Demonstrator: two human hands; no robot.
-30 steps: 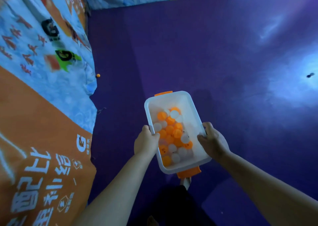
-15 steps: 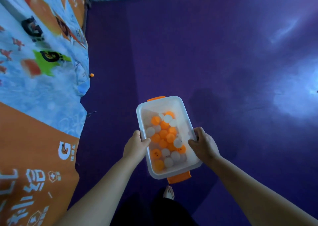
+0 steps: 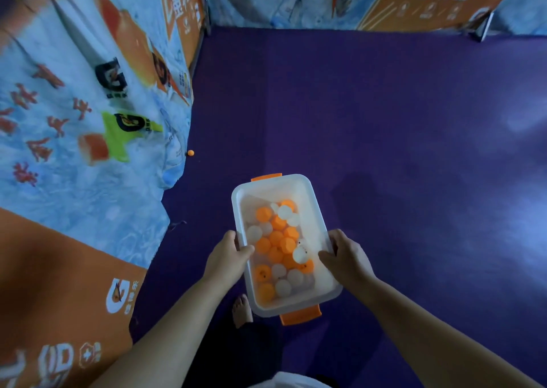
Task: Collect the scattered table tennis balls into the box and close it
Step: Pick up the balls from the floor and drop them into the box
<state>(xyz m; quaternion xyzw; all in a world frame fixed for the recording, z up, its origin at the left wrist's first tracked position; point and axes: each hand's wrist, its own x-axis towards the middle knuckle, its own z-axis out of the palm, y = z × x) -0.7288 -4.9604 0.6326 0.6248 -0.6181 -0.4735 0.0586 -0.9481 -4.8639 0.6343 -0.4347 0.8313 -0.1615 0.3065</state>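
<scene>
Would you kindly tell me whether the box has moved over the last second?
Yes: the box has drifted left, closer to the stray orange ball lying by the banner.

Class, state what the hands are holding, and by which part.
The box of balls, by its long side rims: left hand on the left rim, right hand on the right.

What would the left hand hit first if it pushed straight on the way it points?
The box: the left hand already holds its left wall. Past that wall, probably the balls inside.
</scene>
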